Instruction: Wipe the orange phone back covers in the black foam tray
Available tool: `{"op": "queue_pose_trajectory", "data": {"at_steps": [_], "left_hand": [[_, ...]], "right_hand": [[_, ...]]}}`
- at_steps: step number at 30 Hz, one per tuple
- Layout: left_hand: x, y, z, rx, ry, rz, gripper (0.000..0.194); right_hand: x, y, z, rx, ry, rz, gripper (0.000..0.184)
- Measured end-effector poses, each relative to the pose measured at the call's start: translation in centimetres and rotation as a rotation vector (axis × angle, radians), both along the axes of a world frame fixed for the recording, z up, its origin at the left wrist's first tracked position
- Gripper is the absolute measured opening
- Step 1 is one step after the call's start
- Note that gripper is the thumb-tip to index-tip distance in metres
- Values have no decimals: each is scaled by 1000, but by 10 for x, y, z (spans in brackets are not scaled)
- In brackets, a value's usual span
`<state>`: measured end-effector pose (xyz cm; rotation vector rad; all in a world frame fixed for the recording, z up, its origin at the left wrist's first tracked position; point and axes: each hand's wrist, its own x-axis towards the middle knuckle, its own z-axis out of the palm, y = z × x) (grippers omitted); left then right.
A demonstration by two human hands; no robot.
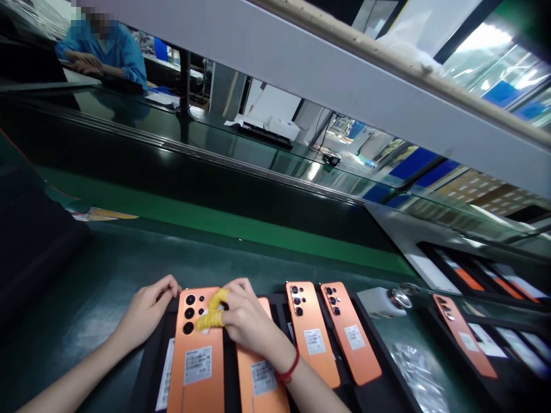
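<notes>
Several orange phones lie back-up in a black tray (148, 355) on the green bench. My left hand (146, 310) rests curled at the top left corner of the nearest orange phone (198, 367), touching its edge. My right hand (247, 318), with yellow finger cots on two fingers and a red band at the wrist, presses its fingertips onto that phone's back beside the camera lenses. It lies over a second orange phone (260, 373). Two more phones (312, 338) (350, 338) lie to the right.
A dark conveyor belt with a green strip (215, 221) runs behind the bench. A small white-and-metal device (385, 301) sits right of the tray. Another tray with an orange phone (462, 335) and screens lies at right. A person in blue (107, 51) sits far back left.
</notes>
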<state>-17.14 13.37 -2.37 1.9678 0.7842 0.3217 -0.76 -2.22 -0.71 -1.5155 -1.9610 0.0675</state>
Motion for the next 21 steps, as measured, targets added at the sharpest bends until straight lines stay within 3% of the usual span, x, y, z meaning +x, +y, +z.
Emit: {"op": "queue_pose_trajectory", "data": {"at_steps": [3, 8, 13, 16, 21], "left_hand": [[0, 0, 2, -5, 10, 7, 36], [3, 0, 5, -1, 9, 1, 35], [3, -1, 4, 3, 12, 3, 36], [1, -1, 3, 5, 6, 6, 36], [-1, -2, 2, 0, -14, -12, 34]], "right_hand": [[3, -4, 1, 42, 90, -166, 59], [-11, -3, -3, 47, 109, -189, 37], [-1, -6, -1, 9, 58, -291, 44], [2, -11, 6, -34, 81, -262, 41], [-23, -12, 6, 54, 62, -148, 41]]}}
